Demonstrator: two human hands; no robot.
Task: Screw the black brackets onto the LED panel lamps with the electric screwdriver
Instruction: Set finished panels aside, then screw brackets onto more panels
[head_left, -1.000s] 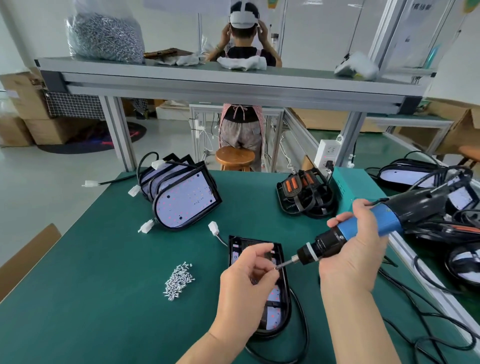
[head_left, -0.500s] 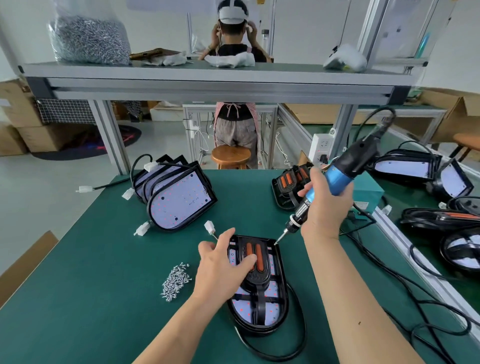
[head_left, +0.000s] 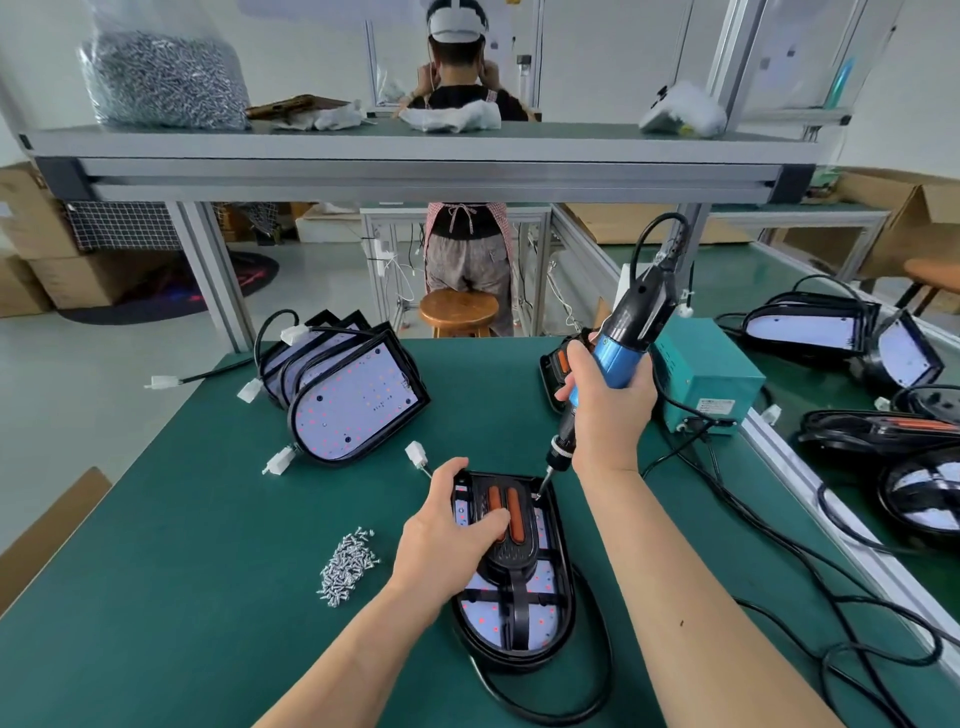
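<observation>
An LED panel lamp (head_left: 550, 618) lies flat on the green table in front of me. A black bracket (head_left: 511, 551) with two orange strips lies on top of it. My left hand (head_left: 447, 535) grips the lamp's upper left edge, thumb at the top, fingers over the bracket. My right hand (head_left: 608, 410) holds the blue-and-black electric screwdriver (head_left: 623, 338) nearly upright. Its bit touches the bracket's upper right corner. A pile of small silver screws (head_left: 348, 566) lies left of the lamp.
Several LED lamps (head_left: 353, 400) lean stacked at the left rear. A teal power box (head_left: 706, 374) stands right of the screwdriver, with more brackets (head_left: 556, 369) beside it. Cables (head_left: 779, 530) trail across the right side. More lamps (head_left: 883, 441) lie on the right bench. A person stands behind the shelf.
The screwdriver swung from lying sideways to nearly upright, and its bit came down onto the bracket's upper right corner. My left hand left the bit tip and settled on the lamp and bracket.
</observation>
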